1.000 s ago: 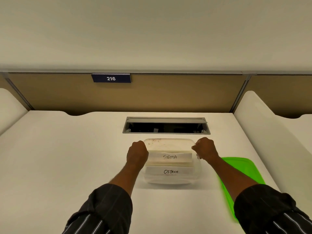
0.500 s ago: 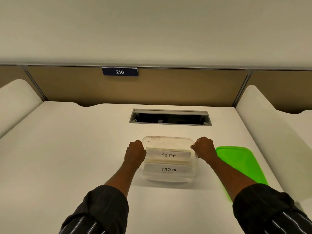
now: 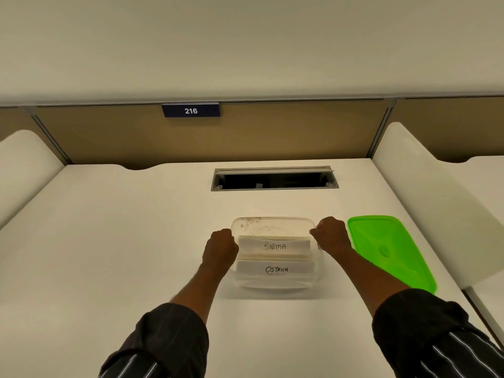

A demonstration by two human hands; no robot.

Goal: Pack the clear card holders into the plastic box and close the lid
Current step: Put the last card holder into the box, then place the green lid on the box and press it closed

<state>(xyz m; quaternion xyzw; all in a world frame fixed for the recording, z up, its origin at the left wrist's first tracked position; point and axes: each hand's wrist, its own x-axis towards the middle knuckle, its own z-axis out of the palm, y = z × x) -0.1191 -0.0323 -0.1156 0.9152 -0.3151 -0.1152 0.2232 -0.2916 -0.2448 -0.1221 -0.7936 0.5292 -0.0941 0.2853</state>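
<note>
A clear plastic box (image 3: pixel 272 226) stands open on the white desk in front of me. Inside it lie clear card holders, the upper one (image 3: pixel 275 246) marked SIGMA and a lower one (image 3: pixel 276 269) marked OSTRICH. My left hand (image 3: pixel 221 248) grips the box's left rim with curled fingers. My right hand (image 3: pixel 331 236) grips the right rim the same way. The green lid (image 3: pixel 387 249) lies flat on the desk just right of the box, apart from both hands.
A grey cable slot (image 3: pixel 274 179) opens in the desk behind the box. A tan partition with a blue 216 plate (image 3: pixel 191 110) closes off the back. White side panels (image 3: pixel 425 203) rise on both sides of the desk.
Both hands stay on the box's rims. The view has shifted, so more of the green lid shows at the right; the box has barely moved on the desk.
</note>
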